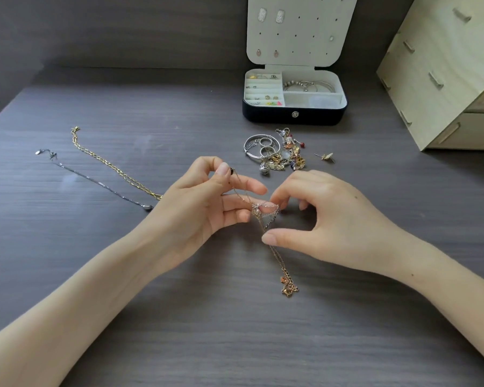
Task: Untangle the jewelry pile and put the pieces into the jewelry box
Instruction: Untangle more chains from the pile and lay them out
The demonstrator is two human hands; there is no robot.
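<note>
Black outside and white-lined, the open jewelry box sits far across from you, the tangled pile of rings, bangles and charms just before it. A pale wooden drawer unit stands to your right. A gold link chain and a thin silver chain lie stretched out on your left. Your left hand pinches a fine rose-gold chain between thumb and forefinger. Your right hand curls its fingertips onto the knot, thumb against the strand. The clasp end rests on the dark grey wood-grain desk.

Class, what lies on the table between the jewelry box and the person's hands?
The head view shows the tangled jewelry pile there, beyond the left hand and right hand, before the jewelry box: bangle, rings, charms.
</note>
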